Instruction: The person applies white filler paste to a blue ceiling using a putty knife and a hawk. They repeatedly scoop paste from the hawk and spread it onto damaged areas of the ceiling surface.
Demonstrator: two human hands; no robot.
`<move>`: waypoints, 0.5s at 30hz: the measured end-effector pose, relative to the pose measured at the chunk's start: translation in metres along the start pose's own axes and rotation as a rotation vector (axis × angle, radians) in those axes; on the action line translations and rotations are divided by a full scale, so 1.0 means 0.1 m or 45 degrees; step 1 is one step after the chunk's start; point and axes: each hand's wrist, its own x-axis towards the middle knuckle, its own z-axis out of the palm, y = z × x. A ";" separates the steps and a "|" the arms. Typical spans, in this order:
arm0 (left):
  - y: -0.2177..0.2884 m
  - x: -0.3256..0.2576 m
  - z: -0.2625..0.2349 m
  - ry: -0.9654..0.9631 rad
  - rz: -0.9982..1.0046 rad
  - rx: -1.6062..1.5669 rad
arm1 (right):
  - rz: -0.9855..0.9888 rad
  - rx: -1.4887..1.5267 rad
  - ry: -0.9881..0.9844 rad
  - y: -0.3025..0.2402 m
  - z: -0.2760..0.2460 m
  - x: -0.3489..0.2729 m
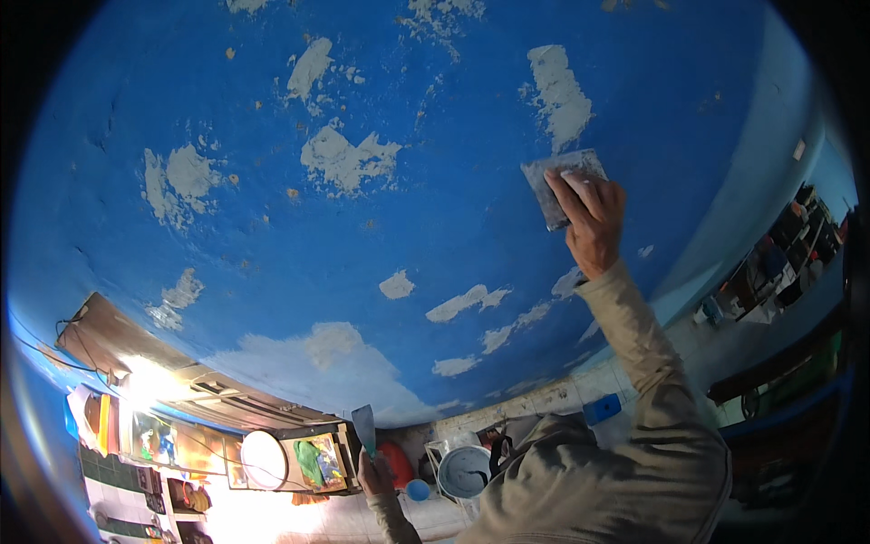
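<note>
My right hand [594, 218] is raised and closed on a flat, rectangular grey plate [536, 186] smeared with filler. The plate lies against the blue wall [471, 218], just below a long pale filler patch [559, 95]. Low at my left, my left hand [374, 473] grips a putty knife [364, 426] by its green handle, blade upward. Other whitish patches [349, 161] are scattered over the blue paint, along with small chipped spots. A broader pale area [331, 358] covers the wall's lower part.
Below stand a bucket [441, 473] with greyish contents, a small blue tub [418, 490] and a red object [396, 464]. A blue box [602, 409] sits near my right arm. A bright lamp [149, 385] glares at left, near shelves. Cluttered items [779, 263] lie far right.
</note>
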 end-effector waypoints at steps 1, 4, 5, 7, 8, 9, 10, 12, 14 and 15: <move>0.02 0.05 -0.01 0.004 0.069 0.057 | -0.050 0.057 -0.025 0.03 -0.07 0.02; -0.12 0.11 -0.05 0.071 0.114 0.024 | 0.016 -0.134 0.086 0.23 -0.14 0.27; -0.20 0.14 -0.02 0.065 0.106 0.056 | -0.013 -0.195 0.138 0.34 -0.16 0.40; -0.36 0.13 0.02 0.073 0.082 0.125 | -0.129 -0.182 0.246 0.45 -0.11 0.64; -0.31 0.11 0.05 0.065 0.028 0.034 | -0.190 -0.176 0.301 0.47 -0.08 0.71; -0.23 0.03 0.08 0.054 -0.027 -0.056 | -0.182 -0.302 0.259 0.47 -0.02 0.68; -0.20 -0.07 0.05 0.065 -0.093 -0.134 | -0.130 -0.300 0.241 0.40 0.12 0.58; -0.34 -0.20 0.03 0.078 -0.178 -0.181 | -0.031 -0.308 0.205 0.27 0.34 0.32; -0.39 -0.26 0.02 0.057 -0.202 -0.149 | -0.024 -0.305 0.087 0.19 0.36 0.06; -0.40 -0.26 0.00 0.038 -0.183 -0.091 | -0.029 -0.287 0.028 0.16 0.34 -0.05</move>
